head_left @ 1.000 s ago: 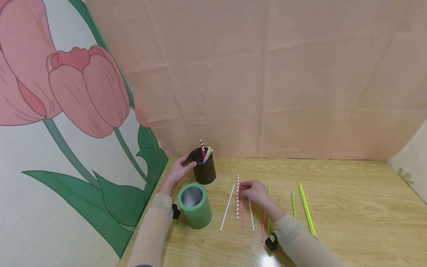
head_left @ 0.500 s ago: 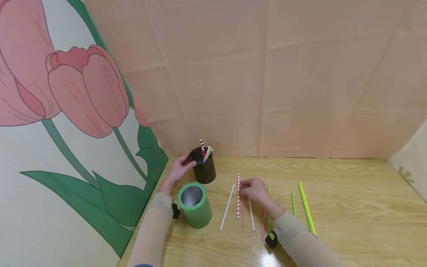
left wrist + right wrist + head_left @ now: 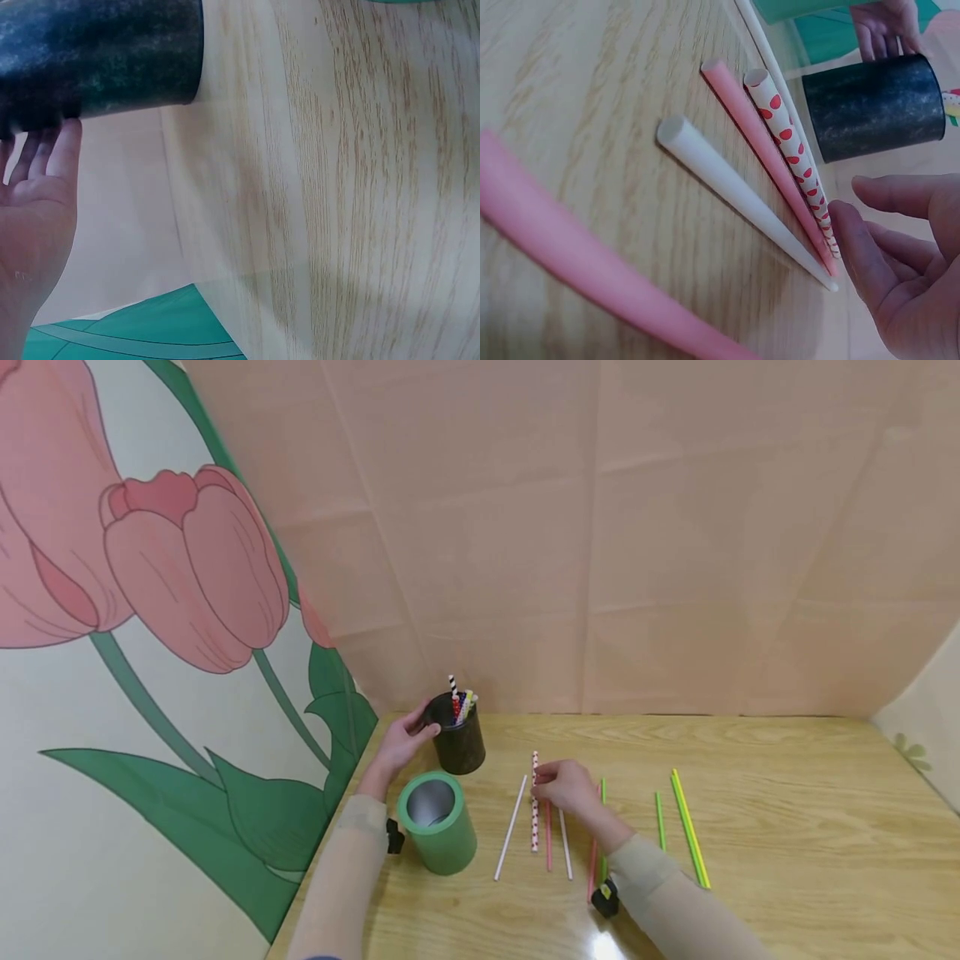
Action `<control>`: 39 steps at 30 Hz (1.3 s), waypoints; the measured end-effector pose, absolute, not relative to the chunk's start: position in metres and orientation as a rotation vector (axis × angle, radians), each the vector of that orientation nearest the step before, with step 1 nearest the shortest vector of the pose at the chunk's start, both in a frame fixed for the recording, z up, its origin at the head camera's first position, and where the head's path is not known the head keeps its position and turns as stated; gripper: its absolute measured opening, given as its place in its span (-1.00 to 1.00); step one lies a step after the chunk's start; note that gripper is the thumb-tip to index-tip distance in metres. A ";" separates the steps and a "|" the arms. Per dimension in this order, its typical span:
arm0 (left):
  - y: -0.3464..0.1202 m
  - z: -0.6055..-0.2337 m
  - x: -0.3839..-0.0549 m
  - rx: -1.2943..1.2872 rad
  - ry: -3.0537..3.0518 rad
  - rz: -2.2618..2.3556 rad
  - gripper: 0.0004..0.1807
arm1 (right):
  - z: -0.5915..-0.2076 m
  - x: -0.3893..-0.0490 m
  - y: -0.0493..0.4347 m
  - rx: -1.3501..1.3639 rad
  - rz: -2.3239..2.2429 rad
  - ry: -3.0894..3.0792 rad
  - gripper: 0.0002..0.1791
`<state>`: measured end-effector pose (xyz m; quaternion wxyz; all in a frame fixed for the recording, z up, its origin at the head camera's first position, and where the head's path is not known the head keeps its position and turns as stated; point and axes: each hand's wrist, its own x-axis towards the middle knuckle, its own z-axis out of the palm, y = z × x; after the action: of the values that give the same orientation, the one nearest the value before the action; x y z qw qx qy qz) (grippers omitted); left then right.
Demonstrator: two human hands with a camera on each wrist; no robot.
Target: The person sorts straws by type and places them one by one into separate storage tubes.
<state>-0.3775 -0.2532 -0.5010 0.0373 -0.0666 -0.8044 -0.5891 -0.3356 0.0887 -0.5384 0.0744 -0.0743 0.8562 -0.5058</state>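
Note:
My left hand (image 3: pixel 400 747) grips a black cup (image 3: pixel 463 747) near its rim, the thumb on the near side. Several patterned straws (image 3: pixel 462 706) stand in that cup. In the left wrist view the fingers (image 3: pixel 69 146) touch the cup's side. My right hand (image 3: pixel 568 787) is at a white straw with red dots (image 3: pixel 790 146) lying on the table. Its thumb and forefinger are apart in the right wrist view, with a fingertip close to the dotted straw; whether it touches is unclear. A pink straw (image 3: pixel 549 847) and a white straw (image 3: pixel 566 852) lie beside it.
A green cylindrical cup (image 3: pixel 447 843) stands nearer than the black one. Another white straw (image 3: pixel 511 827) lies right of it. Past the right hand are a second pink straw (image 3: pixel 592 877), green straws (image 3: pixel 660 818) and a yellow straw (image 3: pixel 692 831). A covered wall rises behind the table.
My right hand has shifted slightly left. The pink straw beside the dotted one has moved a little right. My left hand stays on the black cup.

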 end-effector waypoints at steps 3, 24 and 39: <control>-0.253 -0.502 -0.378 -0.206 -2.459 -1.818 -0.24 | -0.541 -0.338 0.088 -0.227 -1.504 2.572 -0.54; -0.251 -0.497 -0.375 -0.188 -2.468 -1.825 -0.24 | -0.545 -0.335 0.081 -0.298 -1.414 2.735 -0.49; -0.253 -0.499 -0.377 -0.176 -2.496 -1.796 -0.24 | -0.552 -0.341 0.073 -0.314 -1.284 2.820 -0.39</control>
<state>-0.3767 -0.2528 -0.4989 0.0310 -0.0570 -0.8100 -0.5829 -0.3410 0.0731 -0.5520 0.0137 -0.1009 0.9054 -0.4122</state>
